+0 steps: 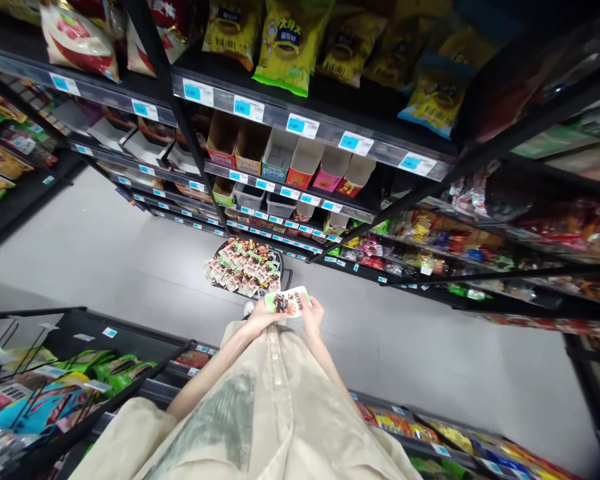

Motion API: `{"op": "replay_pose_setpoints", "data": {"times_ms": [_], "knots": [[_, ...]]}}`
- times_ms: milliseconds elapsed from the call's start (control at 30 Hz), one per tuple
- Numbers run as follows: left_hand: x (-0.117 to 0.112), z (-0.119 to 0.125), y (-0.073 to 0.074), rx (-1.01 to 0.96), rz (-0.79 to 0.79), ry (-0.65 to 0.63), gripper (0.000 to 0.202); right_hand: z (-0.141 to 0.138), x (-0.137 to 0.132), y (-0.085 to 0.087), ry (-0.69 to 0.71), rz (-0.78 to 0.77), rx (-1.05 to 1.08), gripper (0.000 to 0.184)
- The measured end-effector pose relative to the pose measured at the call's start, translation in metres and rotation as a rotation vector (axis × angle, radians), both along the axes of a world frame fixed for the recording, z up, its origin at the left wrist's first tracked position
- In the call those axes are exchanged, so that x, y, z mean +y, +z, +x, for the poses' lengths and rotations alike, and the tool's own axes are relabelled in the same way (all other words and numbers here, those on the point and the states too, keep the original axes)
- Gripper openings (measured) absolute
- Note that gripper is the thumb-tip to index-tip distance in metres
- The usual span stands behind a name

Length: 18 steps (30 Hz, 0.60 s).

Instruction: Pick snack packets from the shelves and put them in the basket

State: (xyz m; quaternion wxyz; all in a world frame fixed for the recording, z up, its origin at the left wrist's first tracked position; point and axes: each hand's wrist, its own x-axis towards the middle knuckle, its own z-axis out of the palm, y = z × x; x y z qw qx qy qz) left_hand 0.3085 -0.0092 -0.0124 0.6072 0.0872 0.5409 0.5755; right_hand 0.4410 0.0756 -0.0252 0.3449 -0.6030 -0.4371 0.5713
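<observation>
Held in front of my waist is a small snack packet (289,303), white and green with a dark food picture and dark lettering. My left hand (261,316) grips its left end, and my right hand (313,315) pinches the right end. Both hands are closed on it, though some fingertips are hidden behind the packet. Just beyond my hands, a black basket (283,261) stands low in the aisle. Heaped in it are many similar snack packets (247,267), along with some darker wrapped pieces.
Ahead rises a black shelf unit (325,130) with yellow snack bags (290,40) on top and open cardboard boxes (277,157) below. Grey floor (145,267) runs left and right. Racks of hanging bags (55,393) and more shelves (405,427) stand close on my side.
</observation>
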Motion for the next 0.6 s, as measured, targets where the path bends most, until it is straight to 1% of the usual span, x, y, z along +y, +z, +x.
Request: {"op": "replay_pose_setpoints", "data": {"times_ms": [67, 133, 233, 333, 500, 600], "knots": [[-0.004, -0.011, -0.005, -0.017, 0.012, -0.028, 0.066, -0.007, -0.002, -0.002, -0.045, -0.072, 0.012, 0.052], [-0.008, -0.021, -0.01, -0.006, 0.005, -0.046, 0.06, -0.011, -0.004, -0.003, -0.046, -0.116, 0.028, 0.05], [-0.014, -0.038, -0.017, 0.014, -0.034, -0.044, 0.052, -0.011, -0.006, 0.0, 0.005, -0.163, 0.063, 0.049], [-0.021, -0.055, -0.025, -0.003, -0.066, -0.039, 0.051, -0.008, -0.007, 0.003, 0.048, -0.207, 0.095, 0.049], [-0.036, -0.078, -0.032, 0.023, -0.021, -0.101, 0.046, -0.007, -0.011, 0.009, 0.149, -0.272, 0.072, 0.049], [-0.043, -0.089, -0.033, 0.081, -0.014, -0.098, 0.042, -0.012, -0.011, 0.015, 0.24, -0.32, 0.071, 0.052]]}}
